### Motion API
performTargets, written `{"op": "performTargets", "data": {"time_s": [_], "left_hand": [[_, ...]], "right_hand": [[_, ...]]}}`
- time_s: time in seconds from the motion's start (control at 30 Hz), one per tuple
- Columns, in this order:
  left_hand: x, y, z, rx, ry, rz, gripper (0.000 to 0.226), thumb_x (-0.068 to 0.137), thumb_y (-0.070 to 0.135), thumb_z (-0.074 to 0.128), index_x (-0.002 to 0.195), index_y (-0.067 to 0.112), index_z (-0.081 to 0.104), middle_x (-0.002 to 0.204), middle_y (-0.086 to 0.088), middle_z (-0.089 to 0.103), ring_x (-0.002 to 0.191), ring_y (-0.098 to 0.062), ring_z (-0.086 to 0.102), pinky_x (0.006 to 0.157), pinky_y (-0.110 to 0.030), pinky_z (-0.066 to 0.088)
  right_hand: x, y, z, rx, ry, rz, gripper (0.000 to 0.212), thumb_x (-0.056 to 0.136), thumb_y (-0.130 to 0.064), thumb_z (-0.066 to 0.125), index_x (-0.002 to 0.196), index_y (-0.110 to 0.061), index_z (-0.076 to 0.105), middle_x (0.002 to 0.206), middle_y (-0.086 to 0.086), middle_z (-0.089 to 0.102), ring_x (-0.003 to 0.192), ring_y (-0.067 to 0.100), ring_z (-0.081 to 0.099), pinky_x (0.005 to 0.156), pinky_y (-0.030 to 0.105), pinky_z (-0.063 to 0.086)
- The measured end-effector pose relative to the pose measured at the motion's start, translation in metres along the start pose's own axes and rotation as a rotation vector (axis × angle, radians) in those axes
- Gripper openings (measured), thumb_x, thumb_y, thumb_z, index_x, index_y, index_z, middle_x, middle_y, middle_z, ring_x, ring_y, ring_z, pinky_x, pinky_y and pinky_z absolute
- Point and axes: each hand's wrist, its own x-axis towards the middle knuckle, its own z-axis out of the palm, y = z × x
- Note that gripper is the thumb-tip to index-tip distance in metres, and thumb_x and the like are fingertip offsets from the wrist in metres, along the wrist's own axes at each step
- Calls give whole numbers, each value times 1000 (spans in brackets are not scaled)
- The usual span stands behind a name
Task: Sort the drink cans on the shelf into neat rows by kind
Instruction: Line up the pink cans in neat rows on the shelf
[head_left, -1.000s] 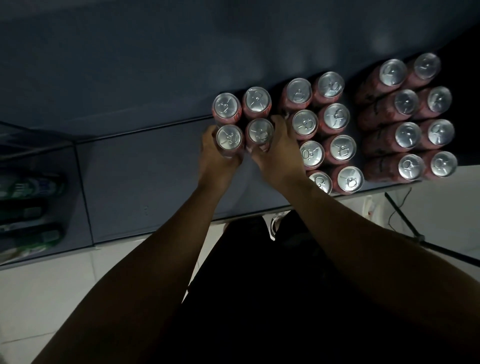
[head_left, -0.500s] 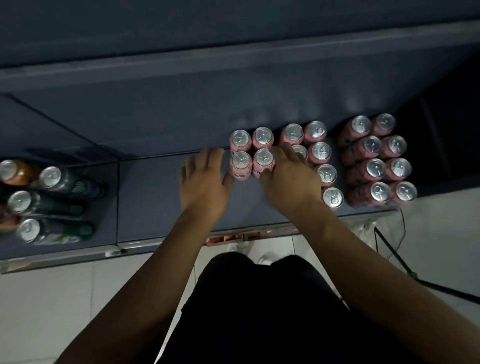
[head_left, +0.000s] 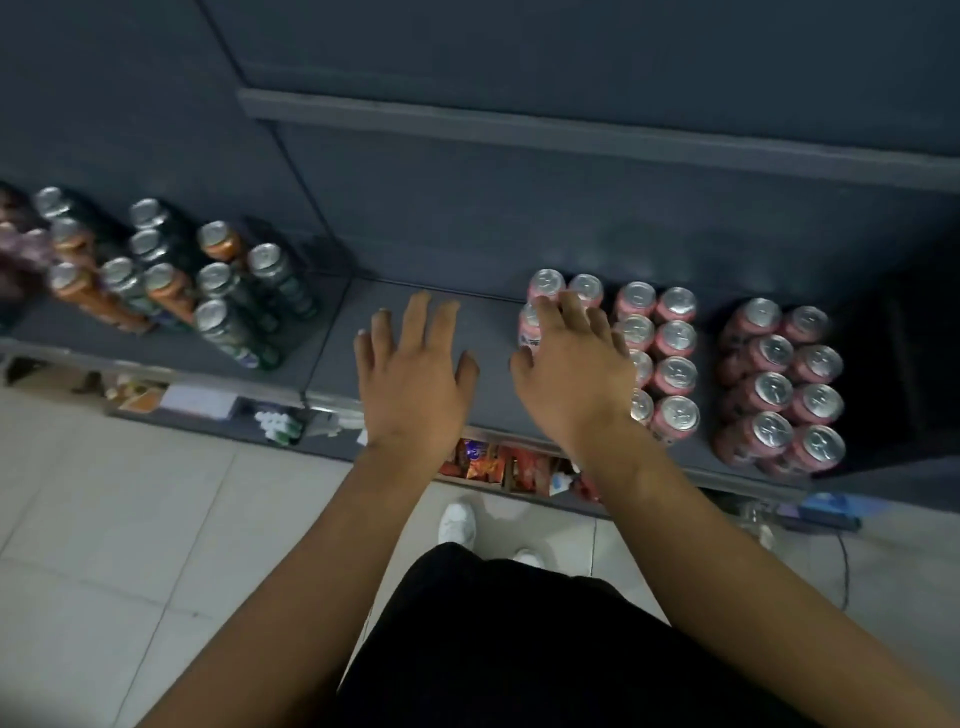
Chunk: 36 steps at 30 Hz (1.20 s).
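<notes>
Pink cans (head_left: 774, 387) all stand upright on the dark grey shelf (head_left: 483, 312), silver tops up. The far right block is two columns of four, packed tight. There's a gap, then another two-by-four block. A smaller pink bunch sits right against that one's left side, partly covered, so I can't count it. Well apart, on the left section, green cans (head_left: 265, 260) and orange cans (head_left: 218, 236) stand mixed together, no real rows.

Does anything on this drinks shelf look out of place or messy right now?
Yes. The cans on the left are jumbled: green and orange ones stand mixed together in uneven lines. The pink cans on the right stand in tidy paired rows. Nothing looks spilled or tipped over.
</notes>
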Motion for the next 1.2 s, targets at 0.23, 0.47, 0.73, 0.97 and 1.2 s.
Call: {"op": "performTargets", "data": {"time_s": [0.23,0.47,0.73,0.97,1.2], "left_hand": [[-50,-67,-22,37,86,-203,55,100,41,53,150,20,43,160,-8,37,144,-46,33,118,-61,26],[-103,-172,-33,112,135,-420,49,100,44,46,143,20,49,155,-7,43,137,-45,42,110,-59,35],[-160,-324,-50,140,201,-573,48,100,41,53,142,19,50,152,-8,48,129,-46,47,106,-60,38],[-184,-423,-71,141,144,-684,52,102,46,45,148,24,43,156,-6,42,136,-43,41,112,-58,34],[-173,-481,-75,97,105,-772,54,103,49,42,153,27,37,161,-3,34,144,-39,32,119,-54,26]], "right_hand": [[-28,-77,17,-33,-62,-211,70,100,-44,44,161,-29,12,165,7,24,149,36,27,117,53,32],[-55,-186,47,-97,-123,-407,67,103,-43,41,161,-27,13,169,8,16,153,37,18,120,53,26],[-96,-342,105,-116,-147,-567,65,101,-46,46,158,-28,21,168,6,20,151,37,22,117,53,31],[-115,-444,134,-143,-137,-649,63,100,-44,45,157,-26,24,167,6,22,150,36,25,115,53,34],[-96,-507,154,-175,-161,-696,62,100,-42,45,155,-24,26,166,7,23,148,36,27,112,51,36]]}}
